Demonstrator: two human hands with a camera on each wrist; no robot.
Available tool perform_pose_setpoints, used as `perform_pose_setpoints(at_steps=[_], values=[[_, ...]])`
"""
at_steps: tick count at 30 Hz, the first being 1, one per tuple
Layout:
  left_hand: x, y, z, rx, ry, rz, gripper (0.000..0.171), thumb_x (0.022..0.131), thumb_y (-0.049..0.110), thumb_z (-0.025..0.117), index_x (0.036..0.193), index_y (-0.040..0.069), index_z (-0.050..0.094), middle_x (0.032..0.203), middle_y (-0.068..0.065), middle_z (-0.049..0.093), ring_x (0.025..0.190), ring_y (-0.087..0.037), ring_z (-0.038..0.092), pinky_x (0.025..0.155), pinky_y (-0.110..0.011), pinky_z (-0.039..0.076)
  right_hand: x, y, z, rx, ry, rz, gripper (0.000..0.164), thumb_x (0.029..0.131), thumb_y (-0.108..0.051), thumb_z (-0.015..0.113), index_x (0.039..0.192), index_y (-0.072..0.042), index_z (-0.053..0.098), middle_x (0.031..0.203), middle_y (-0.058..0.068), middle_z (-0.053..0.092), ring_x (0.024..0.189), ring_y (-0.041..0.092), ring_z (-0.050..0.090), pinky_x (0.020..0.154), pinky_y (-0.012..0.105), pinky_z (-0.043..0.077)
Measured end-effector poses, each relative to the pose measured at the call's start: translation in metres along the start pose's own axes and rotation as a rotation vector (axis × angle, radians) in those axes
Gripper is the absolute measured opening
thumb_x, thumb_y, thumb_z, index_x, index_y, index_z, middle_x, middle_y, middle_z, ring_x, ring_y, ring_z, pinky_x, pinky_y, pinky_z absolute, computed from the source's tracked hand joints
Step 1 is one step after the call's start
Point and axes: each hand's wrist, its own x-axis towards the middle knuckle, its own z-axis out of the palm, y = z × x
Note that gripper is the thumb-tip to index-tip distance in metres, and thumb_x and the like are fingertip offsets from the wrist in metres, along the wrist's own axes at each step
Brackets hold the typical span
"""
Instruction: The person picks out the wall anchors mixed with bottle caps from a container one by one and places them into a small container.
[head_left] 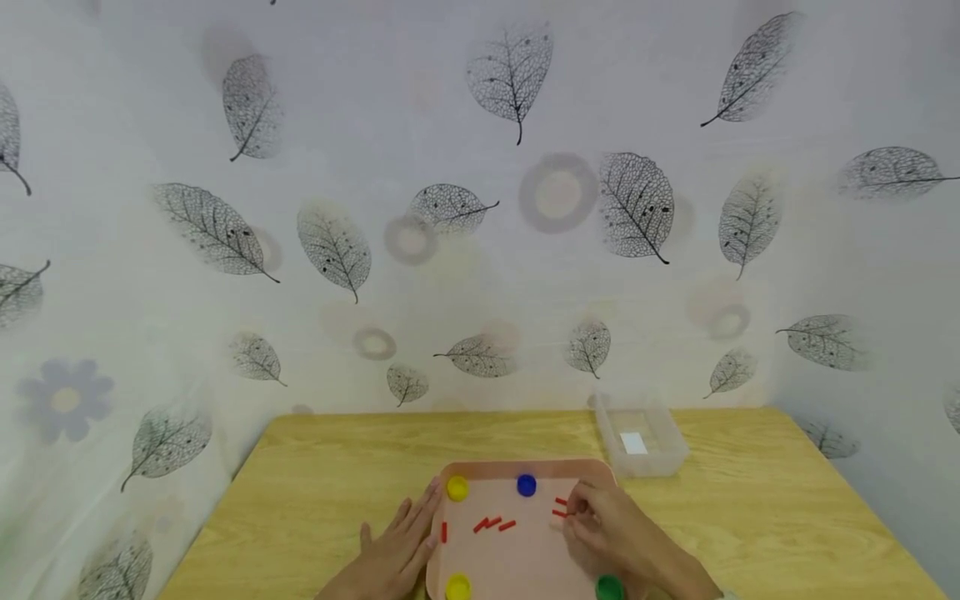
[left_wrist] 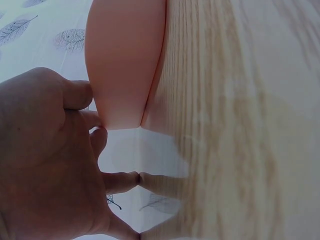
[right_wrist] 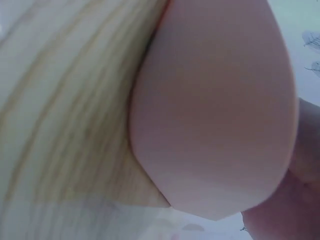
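Note:
A pink tray [head_left: 517, 567] sits on the table with short red sticks on it. Three red sticks [head_left: 493, 523] lie slanted mid-tray, and a single red stick [head_left: 444, 532] stands lengthwise by the left wall. My left hand [head_left: 397, 546] rests along the tray's left side, fingers stretched out; in the left wrist view the hand [left_wrist: 50, 155] is beside the tray's outer wall. Over the tray's right part, my right hand [head_left: 618, 529] has curled fingers, seemingly pinching the lower red stick [head_left: 559, 513]. Just above it lies another red stick [head_left: 561, 501]. The tray wall [right_wrist: 215, 110] hides the right fingertips in the right wrist view.
Round cap-like pieces sit around the tray: yellow [head_left: 457, 487] at upper left, yellow [head_left: 457, 587] at lower left, blue [head_left: 527, 485] at the top, green [head_left: 609, 587] at lower right. A clear plastic box [head_left: 643, 442] stands behind the tray, near a leaf-patterned curtain [head_left: 465, 283].

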Motion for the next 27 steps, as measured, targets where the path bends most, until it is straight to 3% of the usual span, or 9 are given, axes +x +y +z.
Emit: perform_pose_setpoints(at_steps=[11,20,27], values=[[0.002,-0.003,0.003,0.023,0.014,0.006,0.059,0.1,0.055,0.019,0.153,0.034,0.001,0.158,0.01,0.002,0.139,-0.042,0.016,0.076,-0.086,-0.003,0.003,0.0,-0.018,-0.064,0.177,-0.062,0.021,0.08,-0.003,0.072,0.083,-0.021,0.06,0.081,-0.014,0.053,0.071,0.007,0.053,0.061,0.025,0.05],[0.001,0.0,0.004,0.037,0.011,0.003,0.06,0.1,0.056,0.019,0.153,0.033,0.001,0.159,0.008,0.003,0.139,-0.042,0.016,0.077,-0.086,-0.002,0.003,0.002,-0.038,-0.067,0.283,-0.022,0.022,0.081,-0.003,0.072,0.083,-0.022,0.06,0.077,-0.015,0.053,0.069,0.001,0.051,0.057,0.024,0.048],[0.002,-0.001,0.004,0.036,0.019,0.01,0.061,0.1,0.055,0.019,0.153,0.031,0.002,0.159,0.006,0.004,0.139,-0.041,0.015,0.076,-0.087,-0.003,0.003,0.008,-0.051,-0.11,0.381,-0.055,0.026,0.076,0.001,0.075,0.085,-0.019,0.061,0.08,-0.013,0.054,0.07,0.006,0.054,0.061,0.023,0.049]])
